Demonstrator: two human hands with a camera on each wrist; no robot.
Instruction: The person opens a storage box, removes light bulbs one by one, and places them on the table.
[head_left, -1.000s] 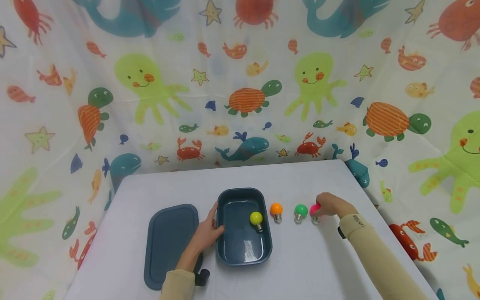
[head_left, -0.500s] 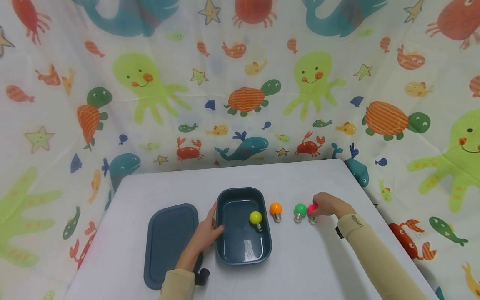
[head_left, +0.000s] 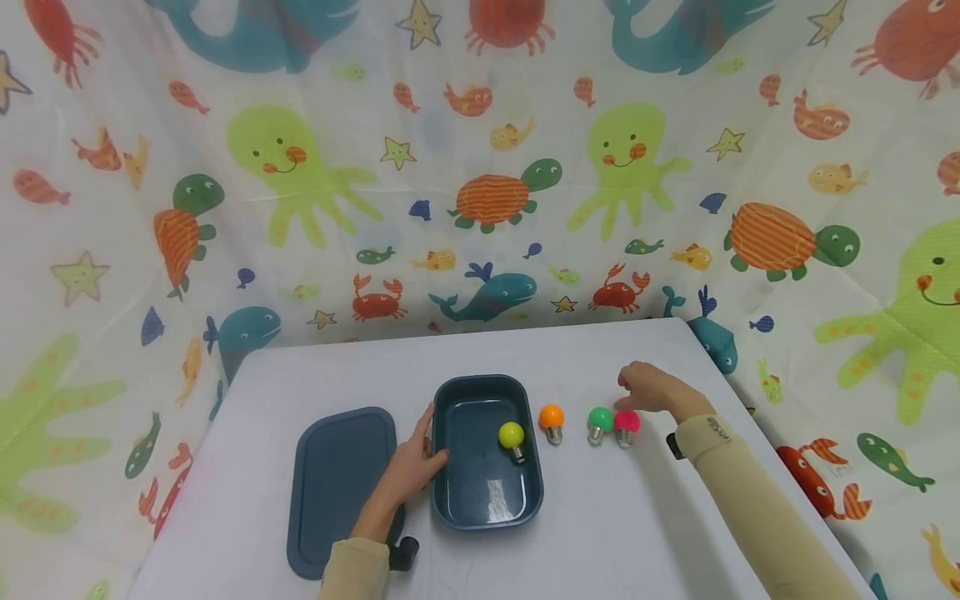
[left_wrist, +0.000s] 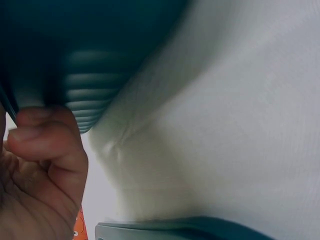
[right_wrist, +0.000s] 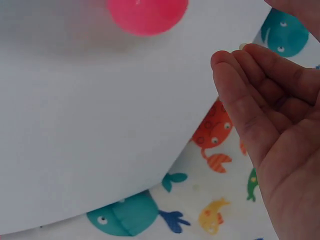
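Note:
A dark blue plastic box [head_left: 487, 521] stands on the white table with a yellow light bulb [head_left: 512, 434] lying inside it, toward its right wall. My left hand [head_left: 415, 461] holds the box's left wall, thumb at the rim; in the left wrist view its curled fingers [left_wrist: 42, 142] meet the box side. Over the table's right part hovers my right hand [head_left: 651, 388], holding nothing, fingers loosely bent. Just below it a pink bulb [head_left: 627, 422] rests beside a green bulb [head_left: 600, 419]. An orange bulb [head_left: 552, 417] lies nearer the box. The pink bulb also shows in the right wrist view.
A dark blue lid [head_left: 341, 492] lies flat left of the box, partly behind the left forearm. A curtain [head_left: 480, 167] printed with sea animals hangs behind and beside the white table [head_left: 600, 517].
The pink bulb has shifted left, up to the green bulb. My right hand has let go of it and risen up and away. The left hand and box look unchanged.

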